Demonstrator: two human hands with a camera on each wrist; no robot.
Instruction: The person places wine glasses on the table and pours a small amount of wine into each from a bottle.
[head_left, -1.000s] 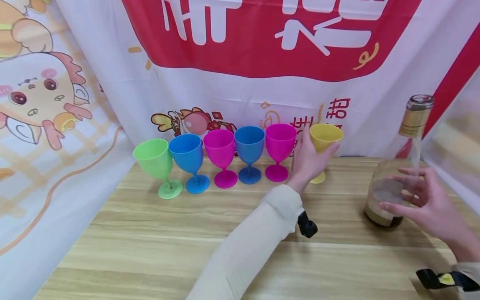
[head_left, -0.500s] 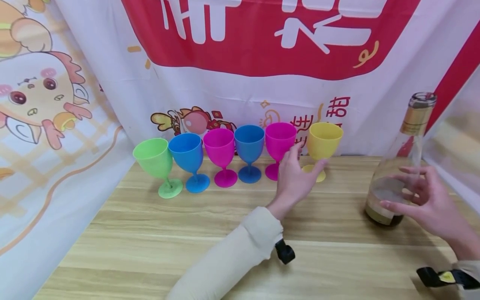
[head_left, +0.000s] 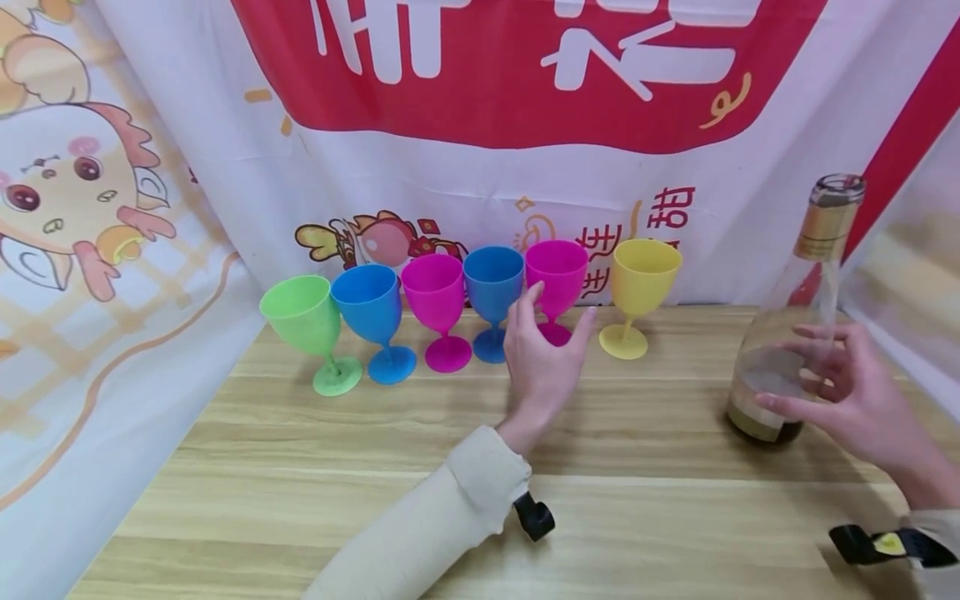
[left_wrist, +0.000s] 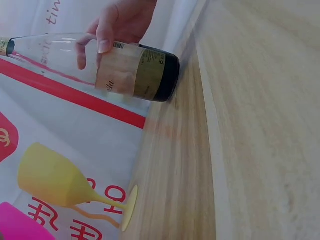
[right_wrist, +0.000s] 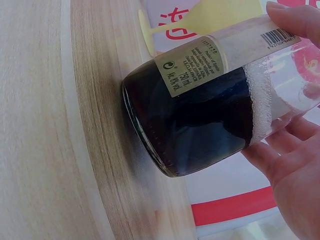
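Observation:
My left hand [head_left: 542,367] has its fingers and thumb spread in front of a magenta goblet [head_left: 558,271]. It covers part of that goblet's stem and foot; whether it touches the goblet I cannot tell. With fingers and thumb curled round it, my right hand [head_left: 862,404] holds a clear glass bottle [head_left: 776,358] upright on the table at the right. Dark liquid with froth on top fills the bottom of the bottle [right_wrist: 200,120], as the right wrist view shows. Between the two hands stands a yellow goblet [head_left: 645,279], which also appears in the left wrist view.
Left of the magenta goblet, a blue goblet [head_left: 492,287], another magenta goblet [head_left: 435,300], another blue goblet [head_left: 367,308] and a green goblet [head_left: 302,321] stand in a row. Behind them hangs a printed cloth [head_left: 480,187]. The wooden table [head_left: 262,492] extends in front.
My left hand has let go of the yellow goblet and moved left, to in front of the right-hand magenta goblet. My right hand stays on the bottle.

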